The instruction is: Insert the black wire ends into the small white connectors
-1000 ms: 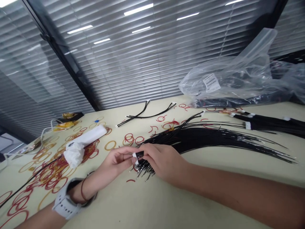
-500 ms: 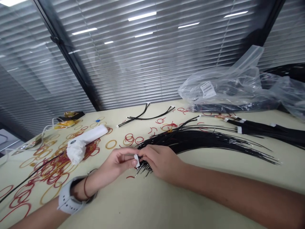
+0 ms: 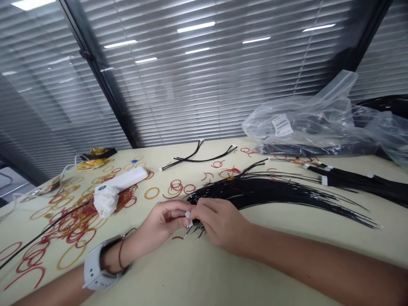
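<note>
Between the thumb and fingers of my left hand (image 3: pixel 165 221) is a small white connector (image 3: pixel 188 217). My right hand (image 3: pixel 219 223) is closed right beside it, fingers pinched at the connector's near side; a black wire appears to be in that pinch, though the fingertips mostly cover it. Beneath and behind both hands stretches a thick bundle of black wires (image 3: pixel 264 191), its bare tips poking out below my fingers. Two short black cables with white connectors (image 3: pixel 197 159) lie farther back on the table.
Red and yellow rubber bands (image 3: pixel 73 216) are strewn over the left side, around a white device (image 3: pixel 124 182) with a crumpled white wrapping. At the back right rests a clear plastic bag (image 3: pixel 299 123). Black cable bundles with white connectors (image 3: pixel 357 178) lie at the right.
The view has shifted slightly, so everything sits a little lower and to the right. The white connector has turned a bit in my left fingers, and my right fingertips are closer against it.
</note>
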{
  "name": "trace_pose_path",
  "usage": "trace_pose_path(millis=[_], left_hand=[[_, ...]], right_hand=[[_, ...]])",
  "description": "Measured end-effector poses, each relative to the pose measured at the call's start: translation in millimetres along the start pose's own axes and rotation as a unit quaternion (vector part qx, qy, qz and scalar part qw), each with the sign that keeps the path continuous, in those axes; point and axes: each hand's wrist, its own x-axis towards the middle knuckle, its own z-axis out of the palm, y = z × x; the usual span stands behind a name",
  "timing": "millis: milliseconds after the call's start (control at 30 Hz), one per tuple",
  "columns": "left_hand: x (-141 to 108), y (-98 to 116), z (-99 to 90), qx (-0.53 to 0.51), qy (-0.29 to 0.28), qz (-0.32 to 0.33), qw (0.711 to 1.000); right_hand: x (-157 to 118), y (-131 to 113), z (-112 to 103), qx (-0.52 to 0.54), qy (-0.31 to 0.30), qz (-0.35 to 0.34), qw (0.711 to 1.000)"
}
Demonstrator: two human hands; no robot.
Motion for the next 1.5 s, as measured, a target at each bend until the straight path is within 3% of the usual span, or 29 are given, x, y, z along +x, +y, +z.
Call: trace_pose_path(millis=[300, 567, 667, 733, 800, 867, 933, 1033, 1267, 1367, 1500], left_hand=[[1, -2, 0.6, -0.008, 0.000, -0.025, 1.000], [5, -8, -5.8, 0.003, 0.025, -0.042, 0.999], [5, -8, -8.6, -0.007, 0.028, -0.038, 0.999], [6, -7, -11.5, -0.016, 0.042, -0.035, 0.998], [6, -6, -14.9, -0.031, 0.065, -0.042, 0.997], [6, -6, -17.8, -0.044, 0.082, -0.059, 0.994], [5, -6, -19.3, -0.058, 0.086, -0.069, 0.992], [6, -6, -19.1, -0.070, 0.075, -0.068, 0.992], [9, -8, -17.9, -0.042, 0.060, -0.076, 0.994], [10, -9, -18.6, -0.038, 0.040, -0.068, 0.996], [9, -11, -17.0, -0.011, 0.042, -0.059, 0.997]], right_hand=[[1, -2, 1, -0.040, -0.020, -0.006, 0.999], [3, -1, 2, -0.095, -0.071, 0.069, 0.990], [4, -4, -1, -0.121, -0.056, 0.072, 0.989], [4, -8, -5, -0.152, -0.013, 0.049, 0.987], [4, -12, -10, -0.175, 0.020, -0.016, 0.984], [4, -14, -13, -0.180, -0.009, -0.101, 0.978], [4, -10, -13, -0.178, -0.075, -0.142, 0.971], [4, 4, -11, -0.169, -0.143, -0.106, 0.969], [10, 16, -21, -0.041, -0.194, 0.040, 0.979], [8, 10, -21, -0.025, -0.177, 0.078, 0.981], [5, 6, -15, -0.006, -0.100, 0.112, 0.989]])
